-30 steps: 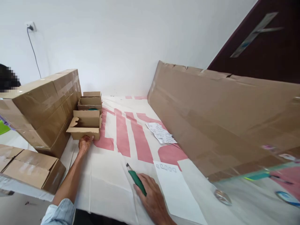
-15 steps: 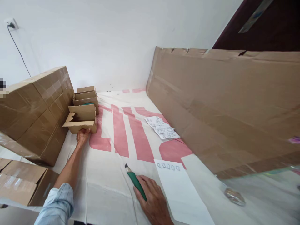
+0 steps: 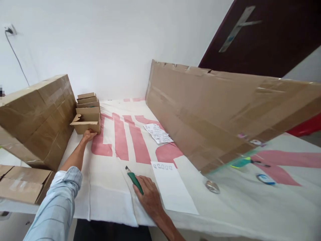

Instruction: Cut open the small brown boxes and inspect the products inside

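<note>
My left hand [image 3: 87,136] reaches far out and presses its fingers against the front of a small open cardboard box [image 3: 86,126], the nearest of a row of small boxes [image 3: 86,99] by the wall. My right hand [image 3: 147,194] rests on the table near the front edge, closed on a green-handled utility knife [image 3: 134,178] whose blade points away to the upper left. A white paper sheet [image 3: 173,187] lies just right of that hand.
A white cloth with red shapes [image 3: 120,140] covers the table. Large taped cartons [image 3: 35,117] stand at left, another [image 3: 22,184] lower left. A long cardboard carton [image 3: 213,110] slants across the right. A printed paper [image 3: 157,133], tape rolls [image 3: 212,186] [image 3: 265,179] and a pen [image 3: 248,162] lie about.
The view has swung rightward, showing more of the table's right end. Both hands keep their places: left at the small box, right on the knife.
</note>
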Demonstrator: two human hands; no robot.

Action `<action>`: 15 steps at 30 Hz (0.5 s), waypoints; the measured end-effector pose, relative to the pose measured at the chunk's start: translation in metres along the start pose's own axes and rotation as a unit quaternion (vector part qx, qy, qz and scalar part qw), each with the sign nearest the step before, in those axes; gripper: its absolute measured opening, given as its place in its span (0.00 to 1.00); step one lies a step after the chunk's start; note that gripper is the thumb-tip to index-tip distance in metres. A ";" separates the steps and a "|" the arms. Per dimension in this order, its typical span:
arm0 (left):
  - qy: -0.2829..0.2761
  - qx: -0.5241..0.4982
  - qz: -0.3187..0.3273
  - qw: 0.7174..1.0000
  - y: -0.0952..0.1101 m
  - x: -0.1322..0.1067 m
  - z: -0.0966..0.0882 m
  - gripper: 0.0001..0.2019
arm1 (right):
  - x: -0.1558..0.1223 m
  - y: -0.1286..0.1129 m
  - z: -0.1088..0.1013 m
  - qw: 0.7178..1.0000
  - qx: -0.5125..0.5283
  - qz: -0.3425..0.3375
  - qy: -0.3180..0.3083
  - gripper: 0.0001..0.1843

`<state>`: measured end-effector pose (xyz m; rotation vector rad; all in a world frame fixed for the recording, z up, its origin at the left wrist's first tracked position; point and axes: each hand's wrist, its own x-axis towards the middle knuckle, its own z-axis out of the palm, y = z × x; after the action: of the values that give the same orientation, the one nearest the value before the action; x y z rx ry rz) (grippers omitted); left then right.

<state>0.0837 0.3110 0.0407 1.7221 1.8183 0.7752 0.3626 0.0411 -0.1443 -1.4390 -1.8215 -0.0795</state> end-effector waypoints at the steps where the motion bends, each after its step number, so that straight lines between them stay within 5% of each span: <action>1: -0.024 -0.007 0.019 1.000 0.010 -0.011 -0.001 0.19 | 0.000 0.000 0.000 1.000 -0.002 -0.003 0.002 0.17; 5: -0.123 -0.044 0.121 0.984 0.033 -0.093 0.005 0.22 | -0.003 0.002 -0.001 1.000 -0.002 -0.013 0.005 0.18; 8: -0.223 -0.071 0.195 0.952 0.025 -0.180 0.001 0.33 | -0.009 0.004 -0.004 1.000 0.007 -0.024 -0.009 0.21; 9: -0.288 -0.065 0.251 0.922 0.018 -0.208 -0.008 0.37 | -0.012 0.005 -0.006 1.000 0.008 -0.025 -0.011 0.22; 11: -0.312 -0.039 0.282 0.907 0.001 -0.254 -0.036 0.44 | -0.016 0.008 -0.009 1.000 0.003 -0.016 -0.011 0.25; 15: -0.176 0.065 0.187 0.964 -0.044 -0.296 -0.125 0.52 | -0.021 0.011 -0.012 0.999 -0.020 0.036 -0.010 0.29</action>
<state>-0.0172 0.0068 0.0925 2.1676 1.3498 0.4533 0.3791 0.0225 -0.1535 -1.5373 -1.7917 -0.0649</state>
